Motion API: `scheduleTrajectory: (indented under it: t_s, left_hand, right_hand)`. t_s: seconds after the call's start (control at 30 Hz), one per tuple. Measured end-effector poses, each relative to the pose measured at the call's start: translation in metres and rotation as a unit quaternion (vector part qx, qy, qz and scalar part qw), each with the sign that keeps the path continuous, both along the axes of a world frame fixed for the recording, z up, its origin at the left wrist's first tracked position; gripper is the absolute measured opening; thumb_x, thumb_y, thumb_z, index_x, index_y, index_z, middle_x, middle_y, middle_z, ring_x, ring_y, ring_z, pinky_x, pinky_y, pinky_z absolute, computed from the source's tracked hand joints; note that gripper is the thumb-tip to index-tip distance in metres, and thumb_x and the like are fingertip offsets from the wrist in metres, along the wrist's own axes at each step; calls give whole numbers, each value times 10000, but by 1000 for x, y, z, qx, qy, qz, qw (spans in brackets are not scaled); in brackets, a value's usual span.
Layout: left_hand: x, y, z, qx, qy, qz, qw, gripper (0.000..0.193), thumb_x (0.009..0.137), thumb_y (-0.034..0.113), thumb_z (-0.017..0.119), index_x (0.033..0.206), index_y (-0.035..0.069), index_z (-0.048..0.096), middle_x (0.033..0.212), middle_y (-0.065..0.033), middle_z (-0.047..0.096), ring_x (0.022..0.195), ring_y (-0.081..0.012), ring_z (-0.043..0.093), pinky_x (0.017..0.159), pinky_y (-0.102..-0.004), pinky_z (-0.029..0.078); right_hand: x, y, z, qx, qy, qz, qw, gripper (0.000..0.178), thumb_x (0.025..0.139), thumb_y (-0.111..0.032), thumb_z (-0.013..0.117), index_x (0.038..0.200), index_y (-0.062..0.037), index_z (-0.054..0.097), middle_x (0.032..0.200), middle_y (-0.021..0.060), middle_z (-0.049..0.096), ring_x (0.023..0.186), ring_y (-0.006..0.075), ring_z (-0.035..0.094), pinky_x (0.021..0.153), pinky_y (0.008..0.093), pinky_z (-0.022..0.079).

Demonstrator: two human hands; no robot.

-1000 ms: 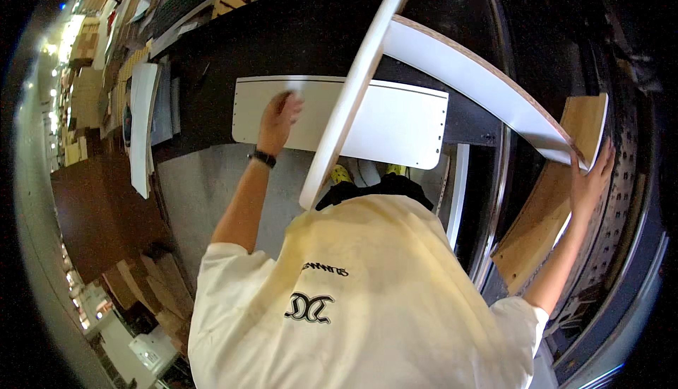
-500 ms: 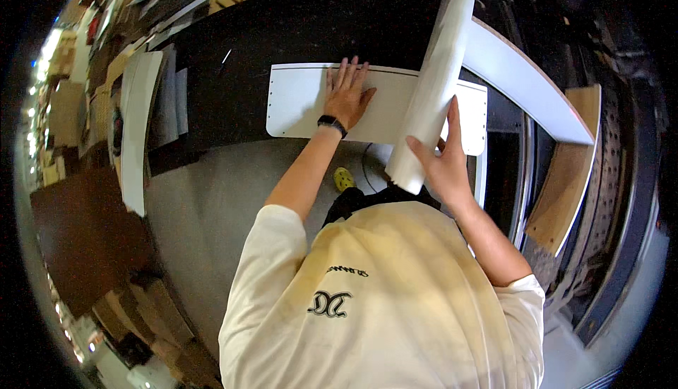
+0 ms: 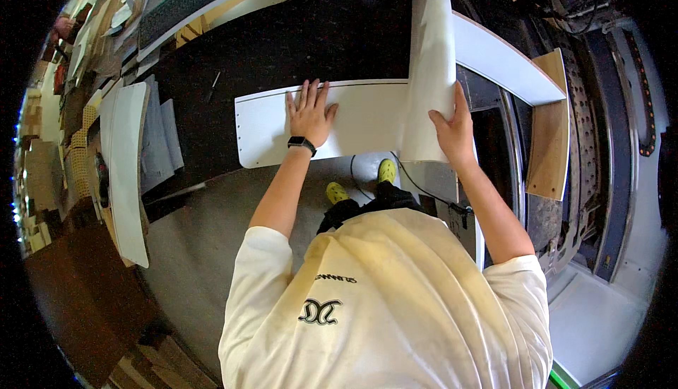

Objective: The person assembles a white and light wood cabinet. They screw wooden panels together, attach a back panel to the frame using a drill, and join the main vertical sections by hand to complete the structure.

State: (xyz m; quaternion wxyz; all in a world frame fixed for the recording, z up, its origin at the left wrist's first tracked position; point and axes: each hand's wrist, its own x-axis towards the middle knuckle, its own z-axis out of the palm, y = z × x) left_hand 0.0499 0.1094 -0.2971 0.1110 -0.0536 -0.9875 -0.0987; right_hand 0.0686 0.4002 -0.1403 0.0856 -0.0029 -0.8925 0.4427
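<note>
A long white board (image 3: pixel 360 121) lies flat, with a dark groove along its far edge and several small holes down its left end. My left hand (image 3: pixel 311 117), a dark watch at the wrist, rests flat on it with fingers spread. A second white panel (image 3: pixel 429 71) stands on edge across the board's right part, running away from me. My right hand (image 3: pixel 455 131) grips this panel's near right side, thumb toward its top and fingers along its outer face. The right end of the lying board is hidden behind the standing panel.
Under the board is a dark tabletop (image 3: pixel 282 43). Further white boards lie to the right (image 3: pixel 505 61) and left (image 3: pixel 127 170); a wood-faced piece (image 3: pixel 549 152) sits at the far right. Grey sheets (image 3: pixel 159 135) and a thin pen-like item (image 3: pixel 215 82) are on the left. Machinery lines the right side.
The standing panel has turned from a slant to nearly straight ahead, and my right hand moved with it. The lying board's right end is now hidden. My left hand stays flat on the board.
</note>
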Motion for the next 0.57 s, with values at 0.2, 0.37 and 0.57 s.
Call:
scheduleTrajectory:
  t_s: [0.2,0.37,0.57]
  left_hand:
    - [18,-70,-11,-23,-12,7,1000,570,995,507,395,1500,248,341,1547,-28,339,1459,-240,238,1186,-586,82]
    - [36,-117,-8,-49,-43,32,997,561,1006,508,368,1510,265,318,1566,-13,309,1470,-221,215,1193,-584,62]
    - [36,-144,-13,-38,-45,37,998,590,993,485,434,1515,242,305,1576,-13,297,1476,-232,204,1181,-604,78]
  right_hand:
    - [-6,-2,0,-16,-7,15,1000,819,833,49,643,1521,1,199,1436,236,443,1245,285,524,980,329,465]
    - [-11,9,-22,-39,33,21,998,821,838,92,618,1519,38,164,1432,231,443,1237,250,517,978,304,457]
    - [-18,27,-18,-110,-90,33,989,837,833,93,601,1534,-10,154,1495,216,363,1335,314,455,1035,418,453]
